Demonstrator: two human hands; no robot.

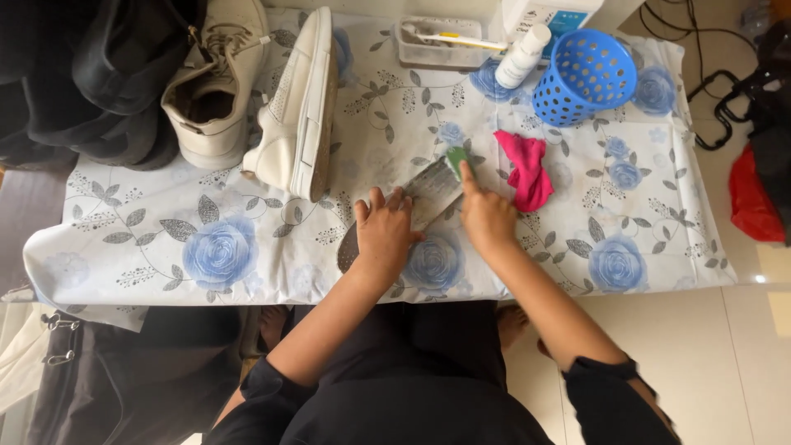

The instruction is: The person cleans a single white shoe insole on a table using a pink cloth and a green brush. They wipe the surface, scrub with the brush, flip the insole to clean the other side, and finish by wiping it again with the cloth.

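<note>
Pinning a grey insole (412,210) flat near the table's (124,255) front edge, the left hand (383,235) presses palm-down while the right hand (486,218) grips a green brush (456,159) on its far end.

You see bright, even daylight over the table (247,247), with soft shadows only. The floor tiles (766,272) at the right glare strongly. The edges bend slightly, and the hands look a little blurred.
</note>
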